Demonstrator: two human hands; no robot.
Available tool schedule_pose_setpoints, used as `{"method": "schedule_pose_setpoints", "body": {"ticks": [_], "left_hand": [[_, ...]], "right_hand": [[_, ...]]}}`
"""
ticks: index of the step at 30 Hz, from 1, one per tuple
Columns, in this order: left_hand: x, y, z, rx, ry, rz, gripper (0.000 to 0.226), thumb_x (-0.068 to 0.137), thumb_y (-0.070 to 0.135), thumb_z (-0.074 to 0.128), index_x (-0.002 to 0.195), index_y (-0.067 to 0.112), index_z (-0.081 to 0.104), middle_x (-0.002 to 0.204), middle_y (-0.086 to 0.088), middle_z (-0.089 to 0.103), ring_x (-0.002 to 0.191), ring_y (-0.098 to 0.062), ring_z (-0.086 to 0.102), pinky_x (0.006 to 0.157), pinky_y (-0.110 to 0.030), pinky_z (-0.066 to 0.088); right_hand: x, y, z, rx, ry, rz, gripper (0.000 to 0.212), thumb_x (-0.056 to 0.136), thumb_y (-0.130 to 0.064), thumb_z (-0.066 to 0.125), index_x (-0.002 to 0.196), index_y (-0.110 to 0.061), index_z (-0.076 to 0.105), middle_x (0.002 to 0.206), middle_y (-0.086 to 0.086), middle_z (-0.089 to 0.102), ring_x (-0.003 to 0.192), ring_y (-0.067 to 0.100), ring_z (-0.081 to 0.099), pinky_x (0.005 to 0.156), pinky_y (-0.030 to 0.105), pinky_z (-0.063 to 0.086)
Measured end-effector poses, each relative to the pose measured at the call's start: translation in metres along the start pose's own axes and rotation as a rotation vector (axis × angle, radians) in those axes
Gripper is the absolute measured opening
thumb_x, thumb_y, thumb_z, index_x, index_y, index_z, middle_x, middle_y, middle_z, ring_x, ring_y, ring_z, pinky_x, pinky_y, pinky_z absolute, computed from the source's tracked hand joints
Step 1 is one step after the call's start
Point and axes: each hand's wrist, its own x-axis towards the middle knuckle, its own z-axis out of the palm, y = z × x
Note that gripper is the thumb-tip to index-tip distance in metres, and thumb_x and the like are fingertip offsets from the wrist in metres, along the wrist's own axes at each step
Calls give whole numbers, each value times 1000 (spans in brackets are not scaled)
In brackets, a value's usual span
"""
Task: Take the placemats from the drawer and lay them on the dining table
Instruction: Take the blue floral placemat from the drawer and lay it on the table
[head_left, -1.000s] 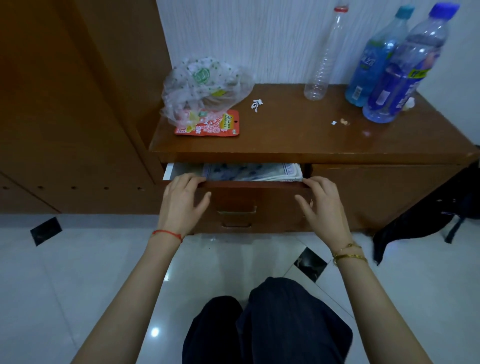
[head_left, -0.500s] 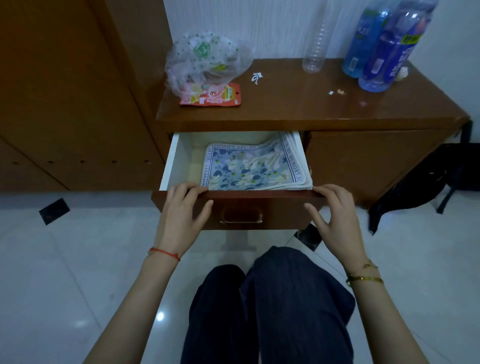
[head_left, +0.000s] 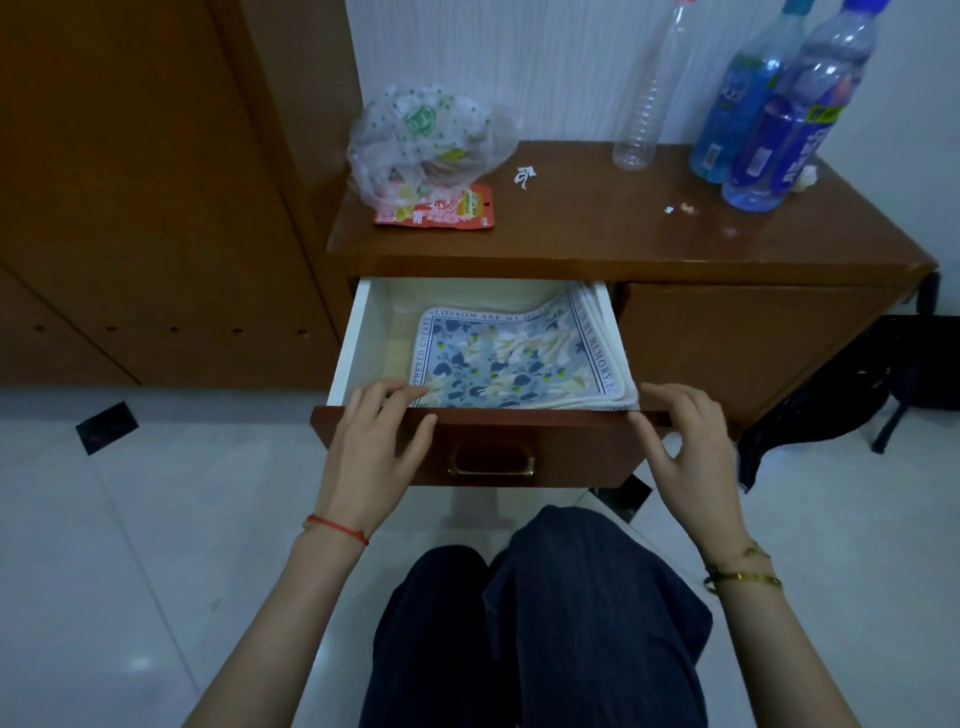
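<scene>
The drawer (head_left: 363, 332) now stands fully out. Left hand (head_left: 371, 457) fingers (head_left: 384, 395) spread loosely, touching the placemats (head_left: 514, 358); right hand (head_left: 685, 452) open, empty, at the front edge. Lower mats hidden.

The open drawer (head_left: 358, 332) holds a stack of floral placemats (head_left: 519, 358) against its right wall.

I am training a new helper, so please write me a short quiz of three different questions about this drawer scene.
1. True or false: the drawer is open.
2. Where do the placemats lie in it? A) against its right wall B) against its left wall
3. Which hand has fingers touching the placemats?

Key: 1 true. 2 A. 3 The left hand; the right hand is at the drawer's front right corner.
</scene>
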Motion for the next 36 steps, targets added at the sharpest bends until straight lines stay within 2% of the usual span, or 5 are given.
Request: {"method": "schedule_pose_setpoints", "body": {"ticks": [11,18,25,32,36], "left_hand": [[99,-8,24,-149,-138,-306,39,93,26,59,128,10,56,124,-7,59,112,-20,55,88,-12,33],[123,-6,22,-172,-307,-569,44,93,19,60,132,1,52,125,-20,58,114,-32,53,93,-30,40],[130,-23,30,-108,-497,-764,43,91,13,60,129,-5,51,126,-26,56,117,-39,51,96,-35,40],[129,-42,56,-160,-662,-961,29,88,22,63,109,1,64,106,-21,65,98,-36,61,75,-28,43],[128,-43,65,-151,-704,-972,32,91,23,61,112,-1,65,112,-21,66,103,-35,61,83,-30,44]], "right_hand": [[90,-7,24,104,-139,95,31,95,-24,60,125,-14,59,113,-3,58,106,14,54,89,20,39],[116,-16,29,69,-303,226,34,93,-15,61,127,-9,58,111,5,55,103,25,54,91,43,48],[127,-23,33,12,-359,290,35,92,-9,61,126,-4,57,113,9,51,102,13,47,95,27,42],[130,-24,37,30,-354,385,33,90,-8,64,122,-5,59,114,8,50,101,25,54,94,40,49],[127,-24,39,35,-322,407,35,89,-8,65,123,-4,60,109,8,50,99,24,54,93,38,49]]}}
